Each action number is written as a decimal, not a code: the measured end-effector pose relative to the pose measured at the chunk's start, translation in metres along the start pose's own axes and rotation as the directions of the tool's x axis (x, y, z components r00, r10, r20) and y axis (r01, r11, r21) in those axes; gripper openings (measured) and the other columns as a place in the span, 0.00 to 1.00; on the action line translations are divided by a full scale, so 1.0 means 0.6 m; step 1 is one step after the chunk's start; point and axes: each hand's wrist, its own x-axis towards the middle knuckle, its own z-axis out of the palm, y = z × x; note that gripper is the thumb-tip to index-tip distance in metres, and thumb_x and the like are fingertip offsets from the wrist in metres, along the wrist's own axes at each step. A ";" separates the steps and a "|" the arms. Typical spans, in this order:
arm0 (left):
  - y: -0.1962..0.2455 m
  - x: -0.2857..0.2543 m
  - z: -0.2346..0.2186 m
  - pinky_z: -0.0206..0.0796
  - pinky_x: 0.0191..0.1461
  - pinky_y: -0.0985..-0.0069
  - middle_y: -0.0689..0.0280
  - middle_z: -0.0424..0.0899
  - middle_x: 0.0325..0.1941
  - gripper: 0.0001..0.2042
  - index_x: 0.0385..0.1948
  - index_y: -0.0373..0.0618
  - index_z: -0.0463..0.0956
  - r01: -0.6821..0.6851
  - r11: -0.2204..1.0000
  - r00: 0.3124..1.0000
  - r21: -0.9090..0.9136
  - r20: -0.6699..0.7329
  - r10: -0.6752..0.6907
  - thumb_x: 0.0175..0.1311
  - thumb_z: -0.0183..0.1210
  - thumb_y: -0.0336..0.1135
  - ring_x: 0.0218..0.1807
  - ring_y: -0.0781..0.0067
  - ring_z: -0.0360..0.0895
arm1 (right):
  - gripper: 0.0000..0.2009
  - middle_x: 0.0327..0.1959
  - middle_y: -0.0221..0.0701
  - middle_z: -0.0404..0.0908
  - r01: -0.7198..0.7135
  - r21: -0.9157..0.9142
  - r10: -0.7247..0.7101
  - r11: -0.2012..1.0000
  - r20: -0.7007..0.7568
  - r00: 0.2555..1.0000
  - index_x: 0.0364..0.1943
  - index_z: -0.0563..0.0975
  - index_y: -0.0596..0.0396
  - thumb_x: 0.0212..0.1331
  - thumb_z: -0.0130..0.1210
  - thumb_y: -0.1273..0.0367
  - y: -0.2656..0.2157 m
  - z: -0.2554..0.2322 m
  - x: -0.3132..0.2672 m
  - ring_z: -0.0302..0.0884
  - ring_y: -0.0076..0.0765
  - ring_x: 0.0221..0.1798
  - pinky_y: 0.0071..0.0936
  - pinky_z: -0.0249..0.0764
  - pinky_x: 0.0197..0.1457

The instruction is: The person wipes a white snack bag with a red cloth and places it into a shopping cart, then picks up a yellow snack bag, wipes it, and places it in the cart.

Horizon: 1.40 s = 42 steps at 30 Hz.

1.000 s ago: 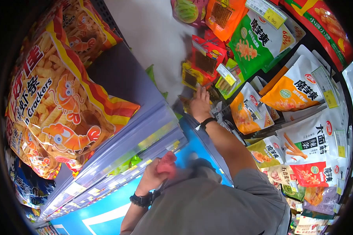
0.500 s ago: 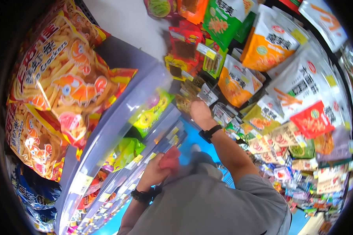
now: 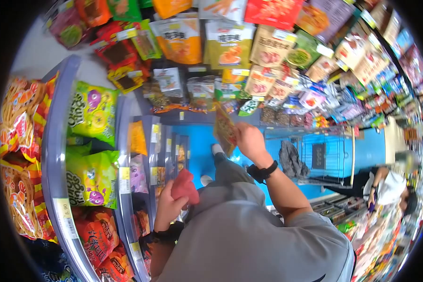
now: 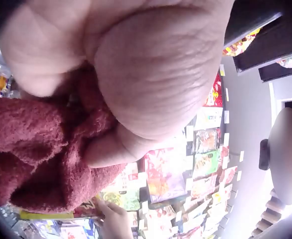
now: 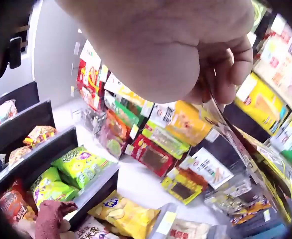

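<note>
In the head view my left hand point(image 3: 170, 205) grips a crumpled red cloth point(image 3: 185, 187) low in front of my body. The cloth's fuzzy folds point(image 4: 41, 149) fill the lower left of the left wrist view, bunched under the thumb. My right hand point(image 3: 251, 142) pinches a flat snack packet point(image 3: 225, 130) by its edge, held out in front over the blue floor. Seen from the right wrist, the fingers of that hand point(image 5: 185, 55) curl round the top of the packet point(image 5: 250, 154), which is seen nearly edge-on.
Hanging snack bags point(image 3: 178, 40) cover the rack ahead. Shelves of green ring snacks point(image 3: 93, 113) and red bags point(image 3: 96, 235) stand at the left. A blue shopping cart point(image 3: 329, 157) with a dark bag point(image 3: 292, 160) is at the right; beyond it is another person point(image 3: 385, 185) in a white top.
The head view has turned toward the right. My right hand has come away from the rack's lower packets with a packet in its fingers. My left hand still holds the cloth.
</note>
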 end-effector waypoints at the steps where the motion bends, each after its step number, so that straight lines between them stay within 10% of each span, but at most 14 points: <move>1: 0.001 0.000 0.009 0.80 0.34 0.74 0.62 0.87 0.40 0.22 0.58 0.36 0.74 -0.055 0.997 0.998 0.049 0.033 0.053 0.61 0.65 0.22 0.36 0.75 0.87 | 0.08 0.37 0.51 0.85 -0.056 -0.013 0.055 0.998 -0.033 0.998 0.37 0.80 0.58 0.73 0.57 0.68 0.020 -0.024 -0.029 0.83 0.68 0.43 0.58 0.77 0.46; 10: 0.068 0.049 0.144 0.76 0.32 0.78 0.64 0.87 0.40 0.21 0.58 0.37 0.75 0.030 0.992 0.969 0.126 0.241 -0.059 0.61 0.62 0.22 0.31 0.78 0.83 | 0.11 0.40 0.57 0.88 -0.544 -0.050 0.527 0.838 -0.187 0.829 0.41 0.80 0.55 0.75 0.54 0.62 0.291 -0.158 -0.237 0.86 0.72 0.45 0.63 0.81 0.49; 25: 0.044 0.063 0.334 0.80 0.40 0.75 0.62 0.88 0.43 0.18 0.55 0.36 0.77 0.219 0.916 0.954 0.335 0.123 -0.273 0.62 0.66 0.22 0.39 0.74 0.87 | 0.15 0.53 0.55 0.89 -0.881 -0.078 0.884 0.468 0.059 0.464 0.52 0.85 0.55 0.68 0.59 0.64 0.743 0.097 -0.269 0.88 0.65 0.59 0.54 0.85 0.62; 37: -0.015 0.007 0.310 0.78 0.54 0.70 0.60 0.90 0.46 0.18 0.54 0.37 0.80 0.115 0.910 0.971 0.398 0.150 -0.188 0.62 0.68 0.27 0.48 0.70 0.87 | 0.17 0.53 0.54 0.89 -0.673 0.030 0.634 0.739 0.307 0.709 0.50 0.88 0.56 0.68 0.57 0.59 0.676 0.262 -0.381 0.85 0.65 0.60 0.57 0.79 0.68; 42: 0.016 -0.022 0.304 0.78 0.56 0.69 0.60 0.90 0.48 0.18 0.56 0.38 0.80 -0.013 0.903 0.953 0.430 0.277 -0.119 0.64 0.67 0.27 0.49 0.70 0.88 | 0.17 0.47 0.52 0.90 -0.777 0.256 0.733 0.576 0.259 0.629 0.44 0.89 0.54 0.69 0.55 0.58 0.554 0.235 -0.539 0.87 0.66 0.56 0.54 0.81 0.61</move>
